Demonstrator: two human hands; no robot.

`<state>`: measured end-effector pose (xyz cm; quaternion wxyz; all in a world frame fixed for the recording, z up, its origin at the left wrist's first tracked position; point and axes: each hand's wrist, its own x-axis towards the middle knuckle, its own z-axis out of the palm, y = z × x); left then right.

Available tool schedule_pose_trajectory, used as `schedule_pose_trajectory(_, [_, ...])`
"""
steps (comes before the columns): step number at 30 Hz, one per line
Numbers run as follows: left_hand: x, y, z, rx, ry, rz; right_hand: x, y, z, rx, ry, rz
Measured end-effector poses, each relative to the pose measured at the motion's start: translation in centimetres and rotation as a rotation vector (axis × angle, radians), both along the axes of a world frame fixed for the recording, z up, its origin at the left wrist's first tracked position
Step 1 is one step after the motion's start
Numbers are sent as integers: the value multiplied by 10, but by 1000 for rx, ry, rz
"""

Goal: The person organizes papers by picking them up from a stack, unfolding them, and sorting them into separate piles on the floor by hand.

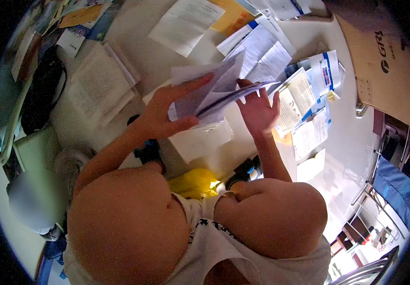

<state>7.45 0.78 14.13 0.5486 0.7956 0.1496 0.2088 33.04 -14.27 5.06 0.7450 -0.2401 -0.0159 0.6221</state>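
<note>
My left hand (176, 102) is closed around a small bundle of folded papers (209, 90), with the thumb below and a finger stretched along the upper side. The sheets fan apart toward the right. At their right edge is my right hand (259, 111), its thumb standing apart and its fingers spread, partly hidden by the paper's edge. Whether those fingers touch the sheets I cannot tell. Beneath the hands lies a stack of pale papers (202, 142). Just beyond my right hand rest creased printed sheets (264, 54).
Another paper stack (100, 85) lies to the left, with a black bag (43, 90) beyond it. Leaflets (321, 73) and printed sheets (309, 135) spread to the right. A cardboard box (380, 61) stands at far right. Between my legs is a yellow plastic bag (193, 184).
</note>
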Motion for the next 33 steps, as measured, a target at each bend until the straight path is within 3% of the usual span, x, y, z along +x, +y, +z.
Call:
schedule_pose_trajectory(2, [0, -3, 8, -19, -21, 14, 1, 0, -6, 14, -19, 3])
schedule_pose_trajectory(5, [-1, -2, 15, 29, 220, 5, 1, 3, -7, 95, 11, -9])
schedule_pose_trajectory(8, [0, 0, 3, 81, 125, -58, 4, 4, -11, 135, -43, 33])
schedule_pose_trajectory(11, [6, -1, 4, 49, -32, -50, 3, 2, -15, 192, 148, 23])
schedule_pose_trajectory(13, [1, 3, 15, 108, 127, -132, 2, 3, -10, 82, 123, -8])
schedule_pose_trajectory(17, [3, 2, 7, 81, 49, -134, 4, -1, -16, -10, 9, 0])
schedule_pose_trajectory(19, [3, -4, 9, 163, 185, -101, 0, 1, -7, -253, -57, -76])
schedule_pose_trajectory(23, [8, -7, 8, 135, 125, -96, 0, -1, -5, -305, -160, -27])
schedule_pose_trajectory(25, [6, -8, 14, 129, 286, -96, 0, 2, -11, -253, -87, -48])
schedule_pose_trajectory(29, [7, -13, 6, 193, 268, -61, -1, 3, -6, -338, -152, -39])
schedule_pose_trajectory(33, [10, -9, -1, 94, 345, -8, 1, 3, -16, -200, -135, -30])
